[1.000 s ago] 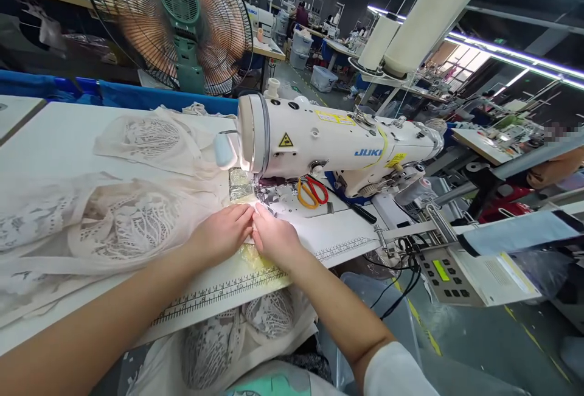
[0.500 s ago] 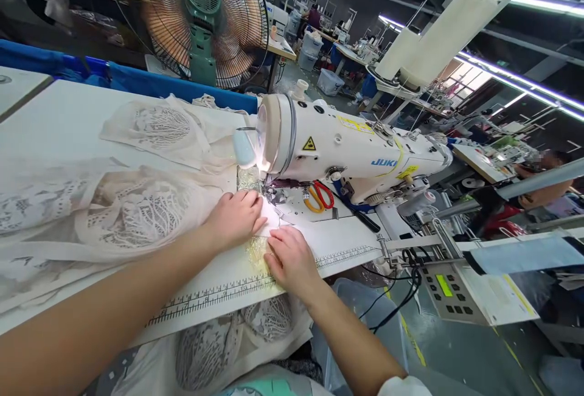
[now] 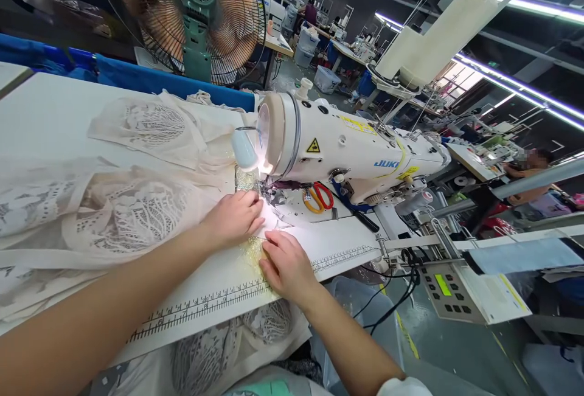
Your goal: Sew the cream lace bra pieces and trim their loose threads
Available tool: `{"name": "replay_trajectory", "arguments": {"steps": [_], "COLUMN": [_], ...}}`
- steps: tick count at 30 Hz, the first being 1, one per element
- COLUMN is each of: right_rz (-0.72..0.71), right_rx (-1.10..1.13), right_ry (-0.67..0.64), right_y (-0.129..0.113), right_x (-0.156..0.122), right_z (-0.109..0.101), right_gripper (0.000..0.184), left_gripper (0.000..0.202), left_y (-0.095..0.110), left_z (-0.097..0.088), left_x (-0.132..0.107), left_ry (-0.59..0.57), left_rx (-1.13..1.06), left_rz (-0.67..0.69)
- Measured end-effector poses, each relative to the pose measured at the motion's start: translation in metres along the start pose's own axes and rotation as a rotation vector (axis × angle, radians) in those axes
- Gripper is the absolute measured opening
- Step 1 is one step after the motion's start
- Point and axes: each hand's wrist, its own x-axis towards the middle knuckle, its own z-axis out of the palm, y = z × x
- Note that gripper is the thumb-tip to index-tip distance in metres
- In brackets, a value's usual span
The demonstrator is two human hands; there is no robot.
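Note:
My left hand [image 3: 233, 218] rests on the sewing machine bed just in front of the needle area, fingers bent and close together. My right hand [image 3: 288, 262] is a little nearer to me and to the right, its fingers and thumb curled together at the table. Whatever lies under the fingertips is small, pale and washed out by the lamp; I cannot make it out. Between and below the hands shows a yellowish, shiny patch [image 3: 253, 255] on the table. The white sewing machine [image 3: 337, 140] stands right behind my hands, its small lamp [image 3: 244, 149] lit.
Cream lace garments [image 3: 141, 210] spread over the table's left side, and more lace fabric [image 3: 205, 353] hangs over my lap. Scissors [image 3: 323, 195] with red and yellow handles lie under the machine arm. A ruler scale [image 3: 201, 306] runs along the front edge. A fan [image 3: 196, 37] stands behind.
The view has shifted slightly. Both hands stay at nearly the same place on the machine bed, the right one a touch closer to the left.

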Motion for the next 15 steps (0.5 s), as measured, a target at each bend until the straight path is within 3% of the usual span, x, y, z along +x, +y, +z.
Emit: {"name": "replay_trajectory", "arguments": {"steps": [9, 15], "right_rz": [-0.005, -0.010], "right_rx": [-0.008, -0.010], "right_ry": [-0.002, 0.009], "right_y": [-0.0015, -0.0012], "right_x": [0.0015, 0.0017], "right_z": [-0.0013, -0.0016], "right_gripper": [0.023, 0.024], "left_gripper": [0.036, 0.031], "left_y": [0.0033, 0.0042], "left_z": [0.0049, 0.0047], "left_x": [0.0013, -0.0036], "left_ry": [0.038, 0.081], "left_rx": [0.019, 0.067], "left_rz": [-0.019, 0.037]}}
